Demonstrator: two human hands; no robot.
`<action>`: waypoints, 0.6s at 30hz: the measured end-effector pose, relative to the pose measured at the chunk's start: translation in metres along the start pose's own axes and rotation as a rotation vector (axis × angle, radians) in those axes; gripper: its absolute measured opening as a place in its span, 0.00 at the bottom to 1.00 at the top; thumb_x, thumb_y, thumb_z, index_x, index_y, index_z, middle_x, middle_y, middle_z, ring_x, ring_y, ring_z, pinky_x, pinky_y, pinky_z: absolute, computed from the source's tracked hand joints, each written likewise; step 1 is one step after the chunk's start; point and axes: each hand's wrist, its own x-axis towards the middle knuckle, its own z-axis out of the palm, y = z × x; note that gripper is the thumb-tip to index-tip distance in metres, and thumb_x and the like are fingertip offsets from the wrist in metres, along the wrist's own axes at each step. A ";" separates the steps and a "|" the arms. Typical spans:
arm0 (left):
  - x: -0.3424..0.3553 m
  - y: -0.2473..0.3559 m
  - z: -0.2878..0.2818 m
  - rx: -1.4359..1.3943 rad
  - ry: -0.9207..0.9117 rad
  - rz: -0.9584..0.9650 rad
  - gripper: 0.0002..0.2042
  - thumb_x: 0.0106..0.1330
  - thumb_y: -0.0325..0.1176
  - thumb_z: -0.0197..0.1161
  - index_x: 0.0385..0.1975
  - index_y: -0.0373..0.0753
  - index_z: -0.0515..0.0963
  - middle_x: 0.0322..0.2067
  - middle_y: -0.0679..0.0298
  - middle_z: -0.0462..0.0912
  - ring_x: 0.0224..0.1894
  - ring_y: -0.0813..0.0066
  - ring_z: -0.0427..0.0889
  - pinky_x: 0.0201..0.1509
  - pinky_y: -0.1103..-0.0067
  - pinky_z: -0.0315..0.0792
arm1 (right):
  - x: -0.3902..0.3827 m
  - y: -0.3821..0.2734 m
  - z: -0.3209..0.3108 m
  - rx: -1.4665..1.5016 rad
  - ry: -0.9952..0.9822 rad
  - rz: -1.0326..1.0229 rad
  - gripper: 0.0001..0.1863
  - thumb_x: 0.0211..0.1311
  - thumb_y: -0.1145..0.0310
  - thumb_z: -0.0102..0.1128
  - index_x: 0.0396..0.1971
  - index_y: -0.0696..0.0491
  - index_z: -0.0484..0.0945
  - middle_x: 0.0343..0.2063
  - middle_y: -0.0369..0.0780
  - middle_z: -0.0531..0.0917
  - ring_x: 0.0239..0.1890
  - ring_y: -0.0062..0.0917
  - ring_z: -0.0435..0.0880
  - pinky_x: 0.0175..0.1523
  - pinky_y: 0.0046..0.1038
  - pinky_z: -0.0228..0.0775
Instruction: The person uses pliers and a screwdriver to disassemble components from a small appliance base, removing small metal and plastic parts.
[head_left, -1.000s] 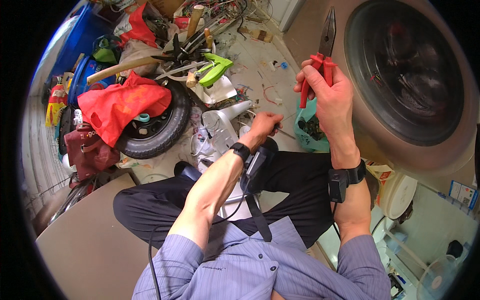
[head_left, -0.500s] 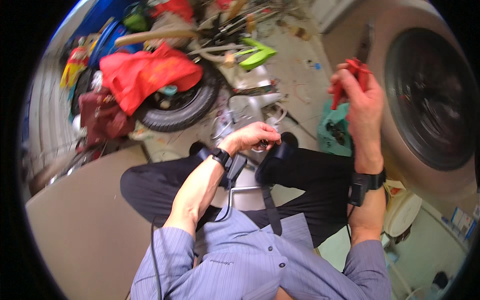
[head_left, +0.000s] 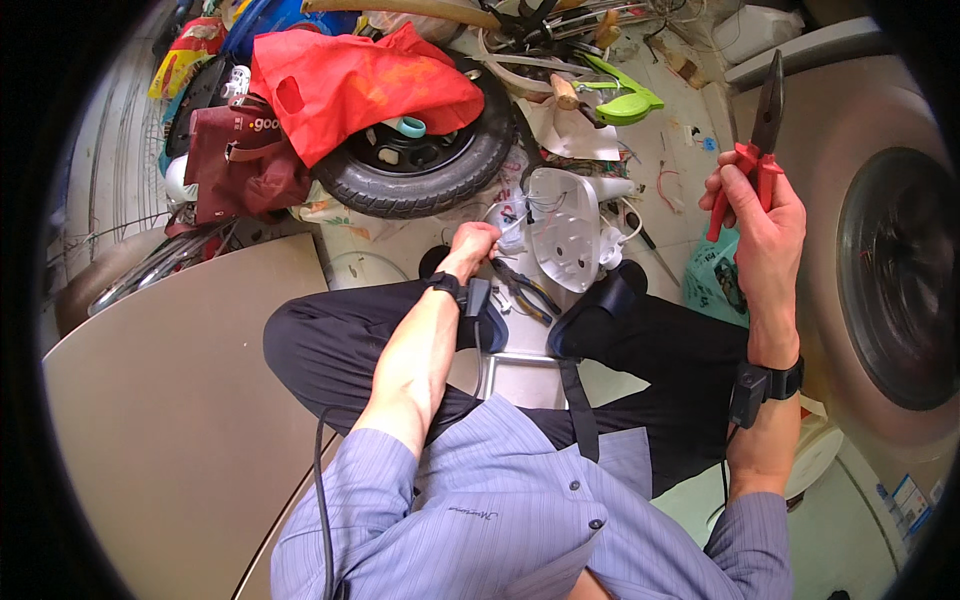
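Observation:
My right hand (head_left: 765, 215) is raised at the right, closed round the red handles of long-nose pliers (head_left: 766, 130) whose dark jaws point up. My left hand (head_left: 474, 247) is low in the middle, its fingers pinched together; what they hold, if anything, I cannot make out. Just beside its fingertips lies a second pair of pliers (head_left: 527, 292) with dark and yellow handles, between my feet. A white plastic housing (head_left: 566, 232) with thin wires stands right of that hand. The wires run near the fingertips, but contact is unclear.
A black tyre (head_left: 400, 195) half under a red bag (head_left: 350, 85) lies at the far left, beside a maroon bag (head_left: 240, 160). A lime-green tool (head_left: 628, 105) lies beyond the housing. A front-loading washer (head_left: 900, 280) and a teal bag (head_left: 712, 275) flank my right arm.
The view has shifted, so more of the floor shows. My left hand has drawn left, uncovering the dark-and-yellow pliers and the housing. My right hand still holds the red-handled pliers up.

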 end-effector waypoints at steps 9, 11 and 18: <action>0.084 -0.041 0.032 0.222 0.533 0.039 0.20 0.56 0.44 0.72 0.13 0.34 0.79 0.15 0.62 0.79 0.17 0.72 0.75 0.24 0.70 0.68 | -0.001 0.000 0.035 0.033 -0.124 0.111 0.10 0.69 0.71 0.60 0.45 0.61 0.78 0.30 0.37 0.82 0.30 0.18 0.81 0.37 0.20 0.73; 0.079 -0.032 0.033 0.086 0.481 -0.017 0.19 0.58 0.43 0.71 0.15 0.33 0.79 0.16 0.62 0.79 0.16 0.73 0.74 0.23 0.72 0.67 | -0.002 0.001 0.037 -0.008 -0.144 0.125 0.10 0.70 0.70 0.60 0.45 0.60 0.78 0.30 0.36 0.82 0.30 0.17 0.80 0.37 0.20 0.73; 0.035 -0.023 0.012 -0.323 0.061 -0.079 0.08 0.67 0.31 0.62 0.26 0.35 0.77 0.19 0.65 0.75 0.17 0.80 0.68 0.19 0.80 0.61 | -0.002 0.006 0.033 -0.004 -0.139 0.118 0.09 0.70 0.70 0.59 0.44 0.60 0.78 0.29 0.36 0.82 0.30 0.17 0.80 0.36 0.20 0.73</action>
